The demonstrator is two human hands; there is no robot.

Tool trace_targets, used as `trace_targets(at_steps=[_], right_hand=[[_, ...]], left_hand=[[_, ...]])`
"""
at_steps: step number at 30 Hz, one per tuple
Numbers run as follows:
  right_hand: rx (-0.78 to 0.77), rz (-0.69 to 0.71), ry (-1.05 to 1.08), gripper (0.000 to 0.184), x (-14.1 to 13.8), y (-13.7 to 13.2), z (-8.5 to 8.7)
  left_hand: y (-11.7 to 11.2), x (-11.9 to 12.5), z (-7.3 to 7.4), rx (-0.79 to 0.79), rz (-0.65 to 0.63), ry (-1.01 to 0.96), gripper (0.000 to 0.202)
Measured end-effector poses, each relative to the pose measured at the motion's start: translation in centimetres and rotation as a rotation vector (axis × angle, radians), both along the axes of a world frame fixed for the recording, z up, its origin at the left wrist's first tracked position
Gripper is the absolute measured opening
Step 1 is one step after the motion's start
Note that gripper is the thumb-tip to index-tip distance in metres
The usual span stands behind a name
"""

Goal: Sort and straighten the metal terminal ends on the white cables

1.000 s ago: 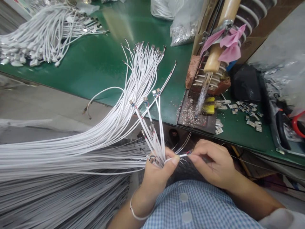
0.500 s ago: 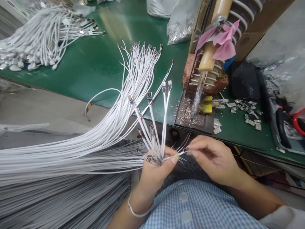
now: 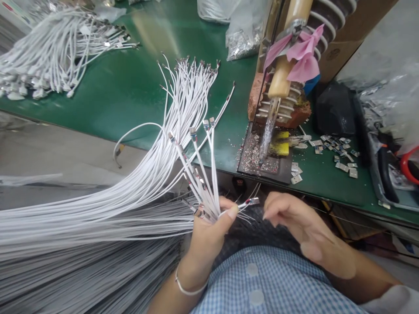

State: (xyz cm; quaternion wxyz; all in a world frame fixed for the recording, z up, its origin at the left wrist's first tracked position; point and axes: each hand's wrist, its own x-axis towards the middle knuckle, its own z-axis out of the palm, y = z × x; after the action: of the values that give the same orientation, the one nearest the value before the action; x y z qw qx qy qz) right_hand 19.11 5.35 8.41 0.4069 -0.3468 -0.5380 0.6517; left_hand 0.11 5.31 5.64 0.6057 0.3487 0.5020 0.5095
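My left hand (image 3: 211, 235) is closed around a bunch of white cables (image 3: 214, 174) whose metal plug ends fan upward. Between its thumb and finger one cable points right, tipped with a bare metal USB connector (image 3: 253, 201) and some red at its joint. My right hand (image 3: 294, 220) is just right of that connector, apart from it, with loosely curled fingers and nothing visible in them. Behind my left hand, a larger bundle of white cables (image 3: 144, 174) runs from the left onto the green table (image 3: 131, 87).
A soldering iron (image 3: 281, 78) with pink cloth tied on it points down at a dark, solder-specked plate (image 3: 284, 170). Loose USB connectors (image 3: 342, 168) lie right of a yellow sponge (image 3: 282, 146). Another cable heap (image 3: 52, 48) is at the back left; a tray with tools (image 3: 393, 174) stands far right.
My right hand has let go of the connector and drawn back slightly to the right. My left hand and its cables have shifted a little left, with the fanned ends tilting left.
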Motion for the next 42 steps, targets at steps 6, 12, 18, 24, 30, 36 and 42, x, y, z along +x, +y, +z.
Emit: trace_targets(at_steps=[6,12,18,24,30,36,42], right_hand=[[-0.535,-0.102,0.27,0.051,-3.3,-0.2,-3.5],[-0.708,-0.051,0.433,0.063,-6.2,-0.6,-5.5],[-0.571,-0.089,0.363,0.064,-6.0,-1.2,-5.8],[-0.664,-0.118,0.425,0.065,-6.6,-0.9,-5.3],[-0.585,-0.105,0.367,0.065,-6.4,-1.1,-5.9],[-0.312,0.081,-0.126,0.035,-4.1,-0.5,-6.1],[0.066,-0.081,-0.441,0.015,-1.4,-0.4,-3.2]], left_hand=[[-1.2,0.9,-0.8,0.011,0.008,-0.139,0.013],[-2.9,1.6,-2.0,-0.041,-0.153,-0.173,0.023],[-2.9,1.3,-2.1,-0.059,-0.087,-0.138,0.015],[-3.1,1.3,-2.0,-0.097,-0.174,-0.218,0.01],[-3.0,1.1,-1.8,-0.059,-0.116,-0.226,0.012],[-2.3,0.5,-0.9,-0.121,0.017,-0.165,0.014],[-1.2,-0.1,-0.6,-0.061,0.02,-0.092,0.015]])
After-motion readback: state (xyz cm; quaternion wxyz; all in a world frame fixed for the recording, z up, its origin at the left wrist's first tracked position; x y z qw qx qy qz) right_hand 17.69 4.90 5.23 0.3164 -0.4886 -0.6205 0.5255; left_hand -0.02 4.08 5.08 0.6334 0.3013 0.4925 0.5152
